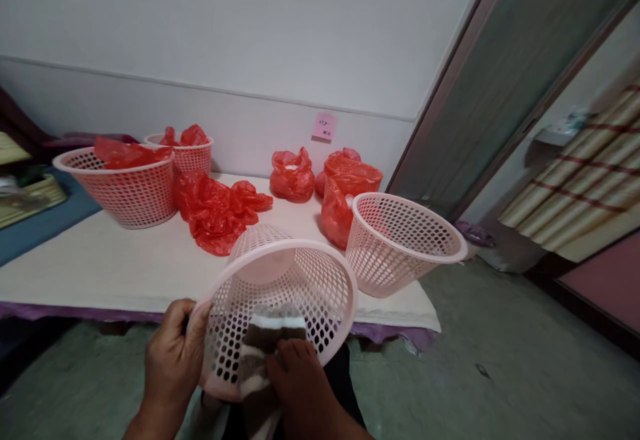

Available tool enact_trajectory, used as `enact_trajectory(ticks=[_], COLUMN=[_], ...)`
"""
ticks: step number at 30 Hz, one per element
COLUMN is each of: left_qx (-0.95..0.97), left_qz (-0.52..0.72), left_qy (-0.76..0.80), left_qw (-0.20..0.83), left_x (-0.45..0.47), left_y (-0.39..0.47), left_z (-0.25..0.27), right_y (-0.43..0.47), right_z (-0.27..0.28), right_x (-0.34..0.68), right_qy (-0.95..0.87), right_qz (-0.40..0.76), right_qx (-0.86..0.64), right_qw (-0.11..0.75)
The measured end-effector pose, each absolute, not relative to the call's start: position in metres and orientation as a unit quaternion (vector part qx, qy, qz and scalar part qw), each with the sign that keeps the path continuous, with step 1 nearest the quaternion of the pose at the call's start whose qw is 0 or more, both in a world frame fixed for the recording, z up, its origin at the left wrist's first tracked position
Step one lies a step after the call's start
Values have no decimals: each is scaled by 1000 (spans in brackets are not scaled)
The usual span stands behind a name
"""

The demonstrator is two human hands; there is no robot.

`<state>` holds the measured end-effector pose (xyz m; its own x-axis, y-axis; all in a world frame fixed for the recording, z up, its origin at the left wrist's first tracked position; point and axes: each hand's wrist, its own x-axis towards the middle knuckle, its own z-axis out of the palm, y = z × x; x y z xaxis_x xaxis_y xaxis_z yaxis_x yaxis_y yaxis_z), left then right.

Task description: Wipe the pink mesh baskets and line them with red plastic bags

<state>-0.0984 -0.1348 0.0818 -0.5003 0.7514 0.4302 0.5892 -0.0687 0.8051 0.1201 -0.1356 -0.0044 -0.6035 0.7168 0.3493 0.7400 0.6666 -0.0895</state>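
My left hand (175, 353) grips the rim of a pale pink plastic basket (280, 245), thumb inside and fingers outside. The basket is tipped toward me, so its perforated inside shows. At its near rim, my right hand (297, 373) has its fingers curled over a soft cloth (265, 337) striped in brown, grey and white. The cloth reaches into the basket and hangs down over the near rim; its lower end is cut off by the frame. Whether it is a sock or another knitted piece I cannot tell.
Another pink basket (405, 227) stands on the right of the white-covered table (125, 273). Baskets (120, 190) with red plastic bags are at the left. A crumpled red bag (215, 220) and a filled red bag (291, 177) lie toward the wall, below a pink note (324, 127).
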Motion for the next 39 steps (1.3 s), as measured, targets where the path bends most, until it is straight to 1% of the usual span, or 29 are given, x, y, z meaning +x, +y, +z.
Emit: enact_trajectory(ticks=[2, 3, 6, 9, 12, 14, 16, 17, 19, 23, 25, 29, 32, 36, 39], left_qx=[506, 509, 495, 466, 465, 467, 469, 472, 484, 481, 470, 459, 476, 534, 560], left_qz=[537, 537, 551, 566, 535, 514, 499, 494, 491, 514, 518, 517, 516, 495, 476], left_qy=[671, 668, 663, 667, 679, 688, 695, 697, 694, 688, 694, 703, 696, 677, 675], left_qw=[81, 87, 105, 136, 191, 211, 218, 217, 208, 177, 172, 167, 147, 106, 65], left_x=[-97, -96, -93, -89, -80, -76, -76, -77, -79, -73, -66, -58, -62, -77, -87], left_y=[-131, -129, -129, -138, -151, -159, -162, -162, -162, -165, -170, -178, -176, -167, -162], left_z=[86, 87, 85, 74, 61, 54, 50, 49, 49, 61, 70, 82, 80, 73, 72], right_y=[-135, -133, -126, -128, -133, -133, -131, -129, -121, -86, -61, -21, -16, -30, -34], right_z=[-18, -22, -23, -8, 12, 22, 25, 23, 14, -11, -16, -9, -7, -11, 4], right_x=[116, 115, 115, 109, 97, 91, 88, 86, 84, 81, 82, 82, 73, 60, 70], right_qy=[-884, -880, -889, -890, -868, -864, -870, -874, -886, -889, -875, -849, -839, -864, -880], right_qz=[-68, -77, -53, 29, 135, 200, 247, 252, 206, 4, -39, -50, -49, -26, -20], right_qx=[-411, -415, -410, -402, -401, -370, -329, -324, -344, -432, -467, -512, -527, -491, -467], right_qw=[213, 216, 197, 212, 260, 278, 272, 261, 231, 150, 122, 123, 124, 103, 89])
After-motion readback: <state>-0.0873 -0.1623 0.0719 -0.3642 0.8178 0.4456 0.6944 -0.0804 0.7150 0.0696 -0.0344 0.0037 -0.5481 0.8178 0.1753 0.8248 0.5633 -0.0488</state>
